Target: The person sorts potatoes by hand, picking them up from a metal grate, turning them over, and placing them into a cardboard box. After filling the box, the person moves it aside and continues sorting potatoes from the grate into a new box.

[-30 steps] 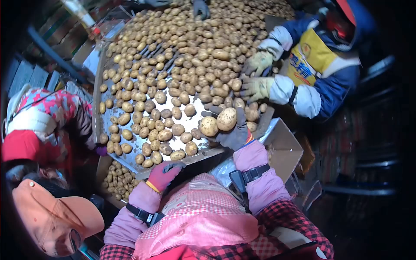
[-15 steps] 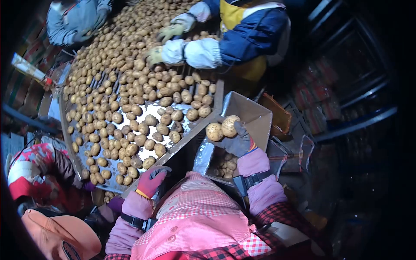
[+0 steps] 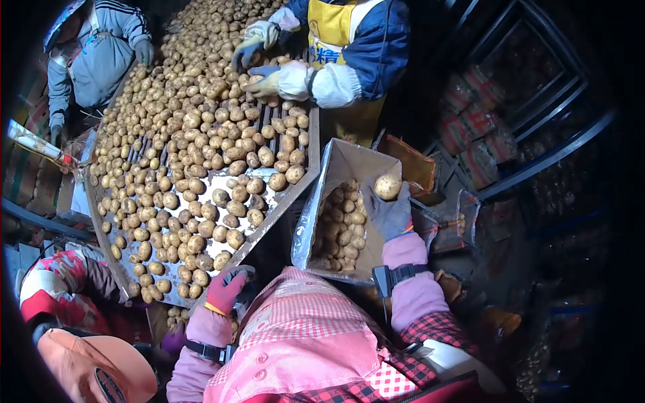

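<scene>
My right hand (image 3: 388, 209), in a dark glove, is above the right side of an open box (image 3: 380, 160) and holds one large potato (image 3: 388, 187) at its fingers. Inside the box lie several potatoes (image 3: 344, 225). My left hand (image 3: 230, 287), in a pink and grey glove, rests by the near edge of the sorting table (image 3: 250, 243); its fingers are curled, and whether anything is in them is hidden. Many loose potatoes (image 3: 195, 244) cover the table to the left.
Across the table a person in blue sleeves (image 3: 377, 54) reaches over the potatoes. Another person in grey (image 3: 104, 60) stands at the far left. Near left is a person in an orange cap (image 3: 111, 359). An orange-brown container (image 3: 418, 171) sits behind the box.
My right hand has moved right, from the box's left side to its right. It held two potatoes before and holds one now. More potatoes show in the box. The view has shifted slightly.
</scene>
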Action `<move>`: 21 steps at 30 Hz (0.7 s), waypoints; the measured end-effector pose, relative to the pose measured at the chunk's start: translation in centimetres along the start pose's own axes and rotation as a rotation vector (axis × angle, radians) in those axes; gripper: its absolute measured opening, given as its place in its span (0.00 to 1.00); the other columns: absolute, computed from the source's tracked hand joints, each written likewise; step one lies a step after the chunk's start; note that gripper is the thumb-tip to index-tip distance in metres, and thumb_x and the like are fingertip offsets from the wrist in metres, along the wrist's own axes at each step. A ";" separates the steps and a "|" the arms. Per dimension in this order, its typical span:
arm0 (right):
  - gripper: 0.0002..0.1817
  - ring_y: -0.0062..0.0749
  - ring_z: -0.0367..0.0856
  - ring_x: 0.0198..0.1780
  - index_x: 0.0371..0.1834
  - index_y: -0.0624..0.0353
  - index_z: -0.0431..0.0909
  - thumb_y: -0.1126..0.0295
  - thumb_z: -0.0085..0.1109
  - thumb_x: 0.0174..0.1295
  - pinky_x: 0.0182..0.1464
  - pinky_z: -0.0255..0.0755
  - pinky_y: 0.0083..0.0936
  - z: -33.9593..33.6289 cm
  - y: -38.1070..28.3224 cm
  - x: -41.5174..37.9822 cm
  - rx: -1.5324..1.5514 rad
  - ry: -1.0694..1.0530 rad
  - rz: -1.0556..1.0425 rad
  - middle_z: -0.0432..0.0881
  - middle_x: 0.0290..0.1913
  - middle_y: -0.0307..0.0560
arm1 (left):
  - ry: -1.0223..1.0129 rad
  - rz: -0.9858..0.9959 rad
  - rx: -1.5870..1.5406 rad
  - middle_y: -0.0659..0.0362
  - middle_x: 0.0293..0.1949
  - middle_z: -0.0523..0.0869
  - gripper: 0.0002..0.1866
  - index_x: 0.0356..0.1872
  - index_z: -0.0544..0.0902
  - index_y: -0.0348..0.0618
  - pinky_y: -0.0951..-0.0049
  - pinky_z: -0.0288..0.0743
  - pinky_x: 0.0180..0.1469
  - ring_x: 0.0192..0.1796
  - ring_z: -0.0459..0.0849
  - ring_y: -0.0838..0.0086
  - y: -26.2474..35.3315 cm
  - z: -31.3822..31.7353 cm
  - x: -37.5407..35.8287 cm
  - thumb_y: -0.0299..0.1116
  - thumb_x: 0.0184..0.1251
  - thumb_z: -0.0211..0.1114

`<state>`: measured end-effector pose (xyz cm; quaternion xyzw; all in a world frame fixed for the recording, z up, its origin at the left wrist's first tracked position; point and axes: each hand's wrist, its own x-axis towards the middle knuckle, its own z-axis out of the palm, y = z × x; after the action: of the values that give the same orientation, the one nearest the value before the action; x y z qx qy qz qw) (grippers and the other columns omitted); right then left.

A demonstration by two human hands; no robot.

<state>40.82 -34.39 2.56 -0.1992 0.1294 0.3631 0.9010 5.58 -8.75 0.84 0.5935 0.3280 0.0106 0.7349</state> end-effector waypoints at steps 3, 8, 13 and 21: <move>0.32 0.49 0.75 0.59 0.64 0.52 0.68 0.39 0.43 0.68 0.58 0.77 0.45 -2.5 0.7 1.0 0.036 0.109 0.022 0.75 0.58 0.51 | 0.004 0.026 -0.004 0.57 0.42 0.87 0.15 0.50 0.83 0.36 0.75 0.77 0.47 0.43 0.84 0.76 -1.7 -0.3 0.5 0.33 0.66 0.63; 0.34 0.49 0.75 0.58 0.59 0.48 0.73 0.33 0.36 0.67 0.57 0.76 0.46 1.1 4.3 0.1 -0.008 0.069 0.093 0.76 0.57 0.50 | 0.036 -0.054 -0.008 0.57 0.43 0.87 0.17 0.52 0.82 0.35 0.74 0.78 0.47 0.42 0.84 0.76 -1.3 -0.5 -0.7 0.33 0.66 0.64; 0.38 0.49 0.77 0.57 0.60 0.51 0.71 0.31 0.38 0.64 0.56 0.77 0.44 2.1 5.8 0.0 -0.178 0.043 0.169 0.79 0.53 0.50 | 0.039 -0.057 -0.052 0.58 0.42 0.87 0.16 0.52 0.82 0.36 0.76 0.77 0.47 0.43 0.84 0.77 -0.7 -0.4 -0.9 0.33 0.67 0.63; 0.32 0.40 0.80 0.53 0.55 0.55 0.76 0.38 0.51 0.64 0.36 0.84 0.23 -2.1 5.7 3.2 -0.078 -0.007 0.388 0.80 0.52 0.49 | 0.034 -0.044 -0.069 0.59 0.42 0.86 0.16 0.52 0.82 0.37 0.77 0.76 0.47 0.42 0.83 0.79 -2.4 -1.4 0.0 0.35 0.68 0.63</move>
<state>38.86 -29.70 -1.99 -0.2040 0.1480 0.5352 0.8062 4.02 -8.23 -1.40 0.5602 0.3529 0.0158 0.7493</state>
